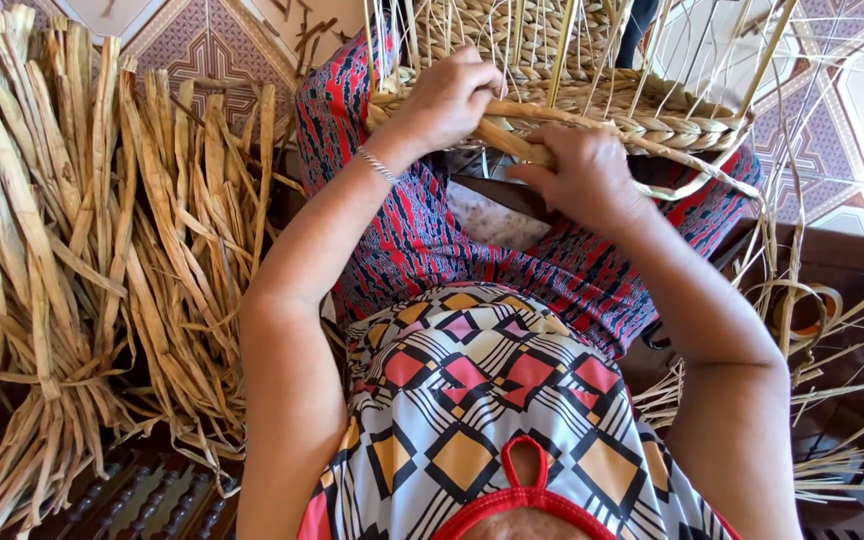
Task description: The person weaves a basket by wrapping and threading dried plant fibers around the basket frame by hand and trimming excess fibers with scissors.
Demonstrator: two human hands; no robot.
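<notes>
So you're sitting over a patterned tile floor (202,45), with a big heap of dried tan reed strips (82,250) piled on your left. Your left hand (449,98), silver bracelet (379,165) on the wrist, is curled over the braided rim of the half-woven straw basket (642,110) resting on your lap. Your right hand (584,172) sits just beside it, pinching a thick twisted straw strand (512,145) against that rim. More loose strips (812,330) trail off on the right.
</notes>
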